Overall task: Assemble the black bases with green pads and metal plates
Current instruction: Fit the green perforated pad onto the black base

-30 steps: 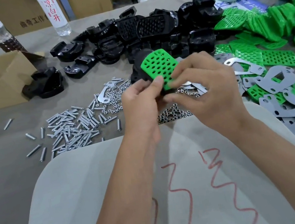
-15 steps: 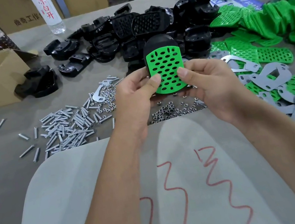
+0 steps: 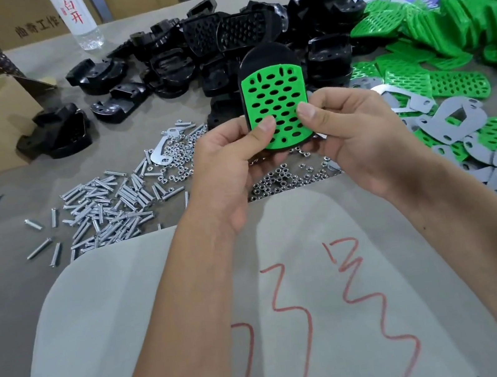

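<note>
Both your hands are holding one black base [image 3: 264, 55] up over the table: your left hand [image 3: 229, 162] and right hand [image 3: 360, 136] are gripping its sides, thumbs pressing a green pad [image 3: 276, 108] onto its face. You are seating the pad, it seems. Next, a metal plate [image 3: 455, 117] from the pile on your right probably needs fitting.

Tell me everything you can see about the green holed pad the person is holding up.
The bright green plastic-looking pad is flat, with a squared top, a rounded bottom and rows of oval holes. It sits on the face of a black rounded base, whose top shows above it. It is held upright above the table, facing the camera. The left hand and right hand grip the pair from either side, both thumbs pressing on the pad's lower half.
</note>
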`<state>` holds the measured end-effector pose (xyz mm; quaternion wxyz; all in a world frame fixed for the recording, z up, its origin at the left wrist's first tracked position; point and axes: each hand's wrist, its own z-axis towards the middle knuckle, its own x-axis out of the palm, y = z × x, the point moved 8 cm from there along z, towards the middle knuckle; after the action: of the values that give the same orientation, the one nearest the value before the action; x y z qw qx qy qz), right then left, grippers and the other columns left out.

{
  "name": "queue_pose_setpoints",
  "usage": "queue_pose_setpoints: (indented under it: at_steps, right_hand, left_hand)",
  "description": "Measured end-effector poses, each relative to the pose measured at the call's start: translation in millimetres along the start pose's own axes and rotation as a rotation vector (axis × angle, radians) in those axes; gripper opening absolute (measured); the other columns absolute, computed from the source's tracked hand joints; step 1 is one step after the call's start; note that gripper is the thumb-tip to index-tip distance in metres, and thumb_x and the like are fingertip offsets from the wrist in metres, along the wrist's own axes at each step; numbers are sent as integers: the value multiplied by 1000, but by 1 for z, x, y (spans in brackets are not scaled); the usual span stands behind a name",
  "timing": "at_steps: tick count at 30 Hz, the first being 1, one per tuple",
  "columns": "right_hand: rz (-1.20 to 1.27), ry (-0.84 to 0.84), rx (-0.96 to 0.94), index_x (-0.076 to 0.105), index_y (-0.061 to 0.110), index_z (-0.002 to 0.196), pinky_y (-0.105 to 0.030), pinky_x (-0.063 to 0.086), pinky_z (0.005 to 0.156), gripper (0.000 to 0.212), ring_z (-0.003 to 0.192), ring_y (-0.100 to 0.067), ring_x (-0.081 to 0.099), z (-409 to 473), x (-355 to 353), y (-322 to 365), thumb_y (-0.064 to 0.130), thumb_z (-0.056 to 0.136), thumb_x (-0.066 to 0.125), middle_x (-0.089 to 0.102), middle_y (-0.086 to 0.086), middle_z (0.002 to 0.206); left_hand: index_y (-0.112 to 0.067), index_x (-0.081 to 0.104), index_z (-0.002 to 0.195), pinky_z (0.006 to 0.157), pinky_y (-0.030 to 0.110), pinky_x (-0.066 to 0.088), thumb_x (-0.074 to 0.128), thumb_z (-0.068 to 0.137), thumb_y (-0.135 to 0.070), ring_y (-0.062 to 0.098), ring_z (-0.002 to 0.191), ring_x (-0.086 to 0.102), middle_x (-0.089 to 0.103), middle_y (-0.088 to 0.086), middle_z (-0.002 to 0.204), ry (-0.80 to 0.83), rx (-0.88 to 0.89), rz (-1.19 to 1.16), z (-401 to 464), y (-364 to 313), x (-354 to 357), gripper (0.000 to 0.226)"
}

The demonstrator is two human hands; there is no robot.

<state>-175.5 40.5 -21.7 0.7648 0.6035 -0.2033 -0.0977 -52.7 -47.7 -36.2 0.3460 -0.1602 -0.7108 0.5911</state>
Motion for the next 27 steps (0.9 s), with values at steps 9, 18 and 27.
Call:
queue_pose_setpoints:
  at_steps: [9, 18, 27]
  right_hand:
    - [67, -10, 24, 75, 2, 100, -52, 53, 86, 21, 100, -45, 67, 2, -2, -5, 17, 99, 60, 70, -30, 119]
    - [60, 39, 62, 71, -2, 117, -31, 57, 80, 33, 96, -20, 66, 0, 5, -7, 22, 97, 59, 73, -19, 118]
    - [-204, -79, -31, 69, -4, 118, -62, 54, 99, 25, 110, -46, 70, 1, -1, -4, 5, 108, 48, 74, -26, 113]
  left_hand:
    - [-3, 73, 110, 67, 29, 55, 63, 100, -10, 17, 81, 71, 78, 11, 101, -50, -42, -50, 0, 5, 2, 16]
    - [-7, 73, 106, 97, 62, 54, 61, 102, -12, 31, 93, 72, 78, 16, 105, -113, 32, -4, -1, -3, -3, 13]
    - [-10, 74, 105, 85, 42, 64, 72, 95, -10, 20, 91, 77, 80, 7, 102, -82, 73, 92, -1, 0, -1, 10]
